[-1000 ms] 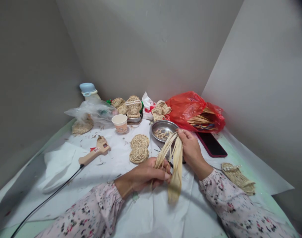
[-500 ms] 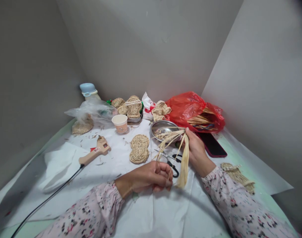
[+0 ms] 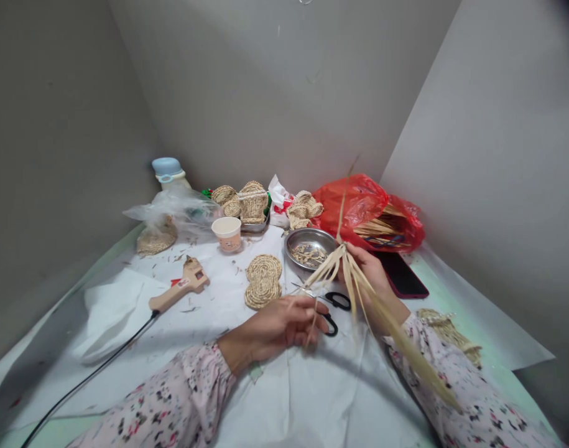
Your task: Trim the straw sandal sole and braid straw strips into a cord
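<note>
Grey walls (image 3: 284,112) enclose my table (image 3: 321,398); right hand (image 3: 374,277) pinches straw (image 3: 331,266), long tail (image 3: 417,353) toward near-right corner; left hand (image 3: 279,326) blurred, I can't tell grip.

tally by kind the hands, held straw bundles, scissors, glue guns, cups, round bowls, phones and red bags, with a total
Hands: 2
Straw bundle: 1
Scissors: 1
Glue gun: 1
Cup: 1
Bowl: 1
Phone: 1
Red bag: 1
Total: 9
</note>
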### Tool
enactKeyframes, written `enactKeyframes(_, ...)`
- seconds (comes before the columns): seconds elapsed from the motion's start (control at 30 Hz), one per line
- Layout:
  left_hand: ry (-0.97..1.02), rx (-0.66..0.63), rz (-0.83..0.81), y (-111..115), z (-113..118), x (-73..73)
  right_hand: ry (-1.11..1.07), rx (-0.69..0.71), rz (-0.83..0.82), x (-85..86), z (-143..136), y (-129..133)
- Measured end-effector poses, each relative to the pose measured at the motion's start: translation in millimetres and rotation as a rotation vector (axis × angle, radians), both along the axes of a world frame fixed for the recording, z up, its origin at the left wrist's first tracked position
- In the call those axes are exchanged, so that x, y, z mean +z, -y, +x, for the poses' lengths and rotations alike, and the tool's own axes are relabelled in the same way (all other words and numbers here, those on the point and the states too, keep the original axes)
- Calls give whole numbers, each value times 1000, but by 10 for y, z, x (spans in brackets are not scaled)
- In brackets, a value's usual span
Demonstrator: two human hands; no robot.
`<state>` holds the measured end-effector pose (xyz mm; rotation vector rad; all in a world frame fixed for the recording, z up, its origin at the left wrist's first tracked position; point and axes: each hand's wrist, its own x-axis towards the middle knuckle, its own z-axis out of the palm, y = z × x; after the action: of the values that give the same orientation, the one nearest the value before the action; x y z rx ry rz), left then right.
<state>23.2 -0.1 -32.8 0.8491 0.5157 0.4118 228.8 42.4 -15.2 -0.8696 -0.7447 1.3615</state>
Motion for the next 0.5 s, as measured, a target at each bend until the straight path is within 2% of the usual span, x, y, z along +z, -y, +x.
enactKeyframes(0.13,109,209,-164,-46,14,12,-77,213,-5,37,-107,113)
enactKeyframes(0.27,186,254,-275,-63,2,103,-49,452,-13,36,-193,245)
enactKeyframes(0.37,217,214,-238,-41,10,142,105,508,-2,-17,-223,283)
enactKeyframes(0.5,183,256,-97,0,59,112,377,451,92,-71,-259,275)
